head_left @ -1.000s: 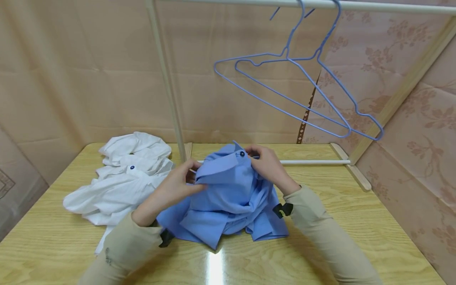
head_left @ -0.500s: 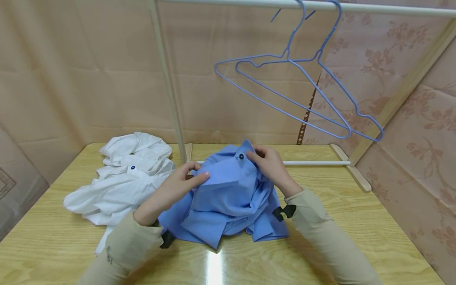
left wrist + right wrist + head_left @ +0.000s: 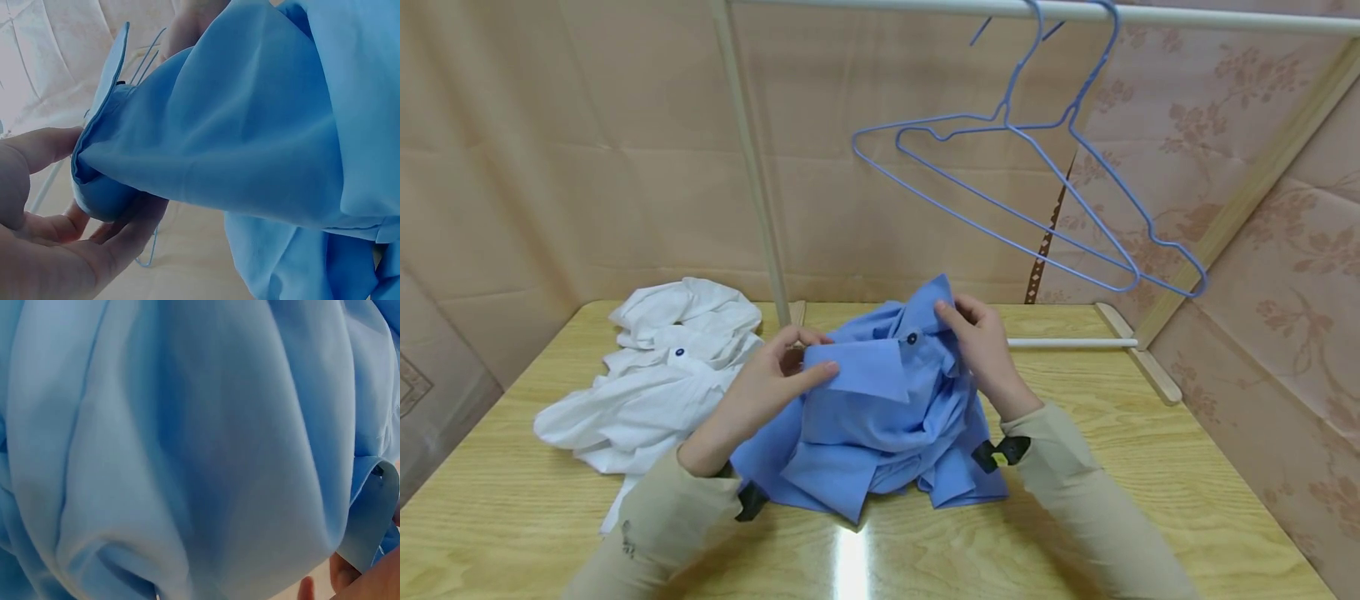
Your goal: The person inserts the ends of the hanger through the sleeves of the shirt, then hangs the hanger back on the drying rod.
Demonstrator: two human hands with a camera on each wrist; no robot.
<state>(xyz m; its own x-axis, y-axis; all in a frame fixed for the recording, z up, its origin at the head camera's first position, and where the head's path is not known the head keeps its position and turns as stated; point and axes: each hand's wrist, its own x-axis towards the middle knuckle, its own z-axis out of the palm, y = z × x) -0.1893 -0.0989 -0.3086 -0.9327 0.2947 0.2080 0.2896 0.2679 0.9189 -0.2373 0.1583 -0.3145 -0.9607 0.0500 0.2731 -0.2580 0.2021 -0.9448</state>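
Note:
A crumpled blue shirt lies bunched at the middle of the table, its collar lifted toward the back. Between thumb and fingers, my left hand pinches the left collar flap. My right hand grips the collar's other side, thumb on the front, near the upright right flap. A dark button shows at the neck between the flaps. The left wrist view has the left hand around the collar's edge, some fingers beneath the cloth. In the right wrist view, blue cloth hides most of the right hand.
To the left, a crumpled white shirt with a dark button lies on the wooden table. Two blue wire hangers hang from a white rail above the back. A lower white bar runs behind the blue shirt.
The right hand has moved slightly right, and the right collar flap now stands up higher. The left thumb has come onto the left flap's front. The collar's two flaps are spread further apart.

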